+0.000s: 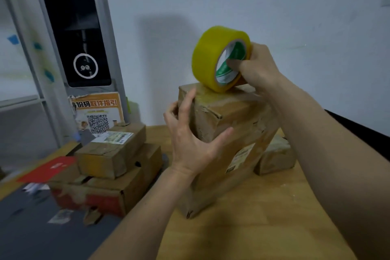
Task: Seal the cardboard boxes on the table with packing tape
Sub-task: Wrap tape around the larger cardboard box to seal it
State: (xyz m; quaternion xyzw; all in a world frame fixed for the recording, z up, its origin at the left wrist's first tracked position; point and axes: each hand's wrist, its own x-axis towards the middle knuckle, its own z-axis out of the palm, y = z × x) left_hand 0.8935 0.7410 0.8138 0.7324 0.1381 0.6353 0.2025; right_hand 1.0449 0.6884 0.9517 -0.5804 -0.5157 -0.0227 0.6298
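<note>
The right hand (256, 67) grips a yellow tape roll (220, 58), thumb hooked in its core, resting it on the box (232, 129) top. The left hand (191, 135), fingers spread, braces the worn, upright box's near corner on the desk (263, 217).

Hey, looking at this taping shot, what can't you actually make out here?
All in the head view:
- Far side of the tall box: faces away from the camera.
- Small box behind it: partly hidden by the tall box and the right forearm.
- Label on the tall box: too blurred to read.
- Tape roll free end: not discernible; the right hand covers part of the roll.
- Left hand palm: faces away.
</note>
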